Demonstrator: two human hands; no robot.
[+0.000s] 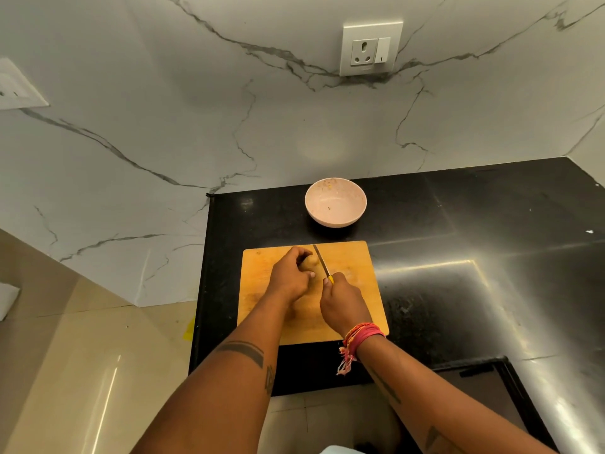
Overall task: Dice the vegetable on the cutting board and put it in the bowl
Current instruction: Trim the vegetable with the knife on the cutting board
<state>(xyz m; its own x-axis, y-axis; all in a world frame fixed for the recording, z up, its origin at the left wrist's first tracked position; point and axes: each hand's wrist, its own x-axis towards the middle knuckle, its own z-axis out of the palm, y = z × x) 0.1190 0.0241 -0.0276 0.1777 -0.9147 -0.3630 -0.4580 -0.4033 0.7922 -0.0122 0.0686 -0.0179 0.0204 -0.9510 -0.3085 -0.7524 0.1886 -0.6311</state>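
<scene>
Your left hand (289, 276) curls over the vegetable (311, 263); your right hand (343, 304) grips the knife (322, 262). The bowl (335, 204), at twelve o'clock, holds no dice: cutting looks barely begun.

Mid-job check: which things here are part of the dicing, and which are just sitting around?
In the job: vegetable held by the left hand; knife gripped by the right hand; cutting board; bowl behind the board, nearly empty.

Just there: black counter; wall socket; second wall plate at far left.
</scene>
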